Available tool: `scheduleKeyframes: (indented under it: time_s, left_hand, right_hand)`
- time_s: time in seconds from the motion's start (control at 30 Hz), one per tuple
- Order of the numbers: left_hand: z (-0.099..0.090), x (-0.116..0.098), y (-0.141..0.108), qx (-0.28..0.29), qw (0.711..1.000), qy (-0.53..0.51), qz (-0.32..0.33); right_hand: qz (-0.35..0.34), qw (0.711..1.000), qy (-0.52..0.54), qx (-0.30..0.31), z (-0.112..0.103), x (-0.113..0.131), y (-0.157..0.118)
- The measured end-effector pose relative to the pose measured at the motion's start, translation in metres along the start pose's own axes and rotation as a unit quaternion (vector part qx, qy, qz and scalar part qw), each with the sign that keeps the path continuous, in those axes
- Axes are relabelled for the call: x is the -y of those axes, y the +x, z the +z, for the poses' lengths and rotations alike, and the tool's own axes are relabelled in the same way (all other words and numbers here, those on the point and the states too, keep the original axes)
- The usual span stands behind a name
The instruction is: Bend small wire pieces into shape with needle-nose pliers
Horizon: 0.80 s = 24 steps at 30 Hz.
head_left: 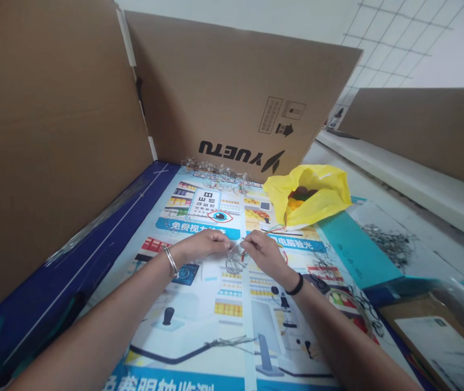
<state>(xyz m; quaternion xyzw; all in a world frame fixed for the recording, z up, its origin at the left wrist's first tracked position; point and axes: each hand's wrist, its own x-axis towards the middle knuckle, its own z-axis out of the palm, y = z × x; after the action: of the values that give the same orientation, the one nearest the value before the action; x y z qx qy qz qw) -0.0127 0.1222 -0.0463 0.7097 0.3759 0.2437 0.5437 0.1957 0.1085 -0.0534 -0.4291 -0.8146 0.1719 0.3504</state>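
Observation:
In the middle of the printed sheet [199,304], my left hand [207,243] and my right hand [265,252] meet almost fingertip to fingertip. Both are closed in a pinch on a small bundle of thin silvery wires [236,263], which fans out below the fingers. A bit of red and green shows by the wires near my right fingers. What lies right between the fingertips is too small to make out. A separate bundle of straight thin wires [232,342] rests on the sheet nearer to me.
Cardboard panels stand at the left [52,108] and back [215,81]. Wire pieces [215,168] line the back panel. At the right are a yellow bag [309,212] with round things, a teal flap [354,250], a wire heap [387,244], dark cords [372,315] and a package [439,336].

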Motion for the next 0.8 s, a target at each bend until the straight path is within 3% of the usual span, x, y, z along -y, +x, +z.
scheduleKeyframes:
  time_s: [0.47,0.8]
  left_hand:
    - [0.0008,0.0003,-0.0012,0.043,0.999,-0.005,0.029]
    - [0.0003,-0.0078,-0.0053,0.088,0.995,-0.056,0.004]
  right_hand:
    - [-0.002,0.999,-0.044,-0.007,0.0053,0.0029,-0.0023]
    - [0.0,1.0,-0.029,-0.001,0.0072,0.0012,-0.0059]
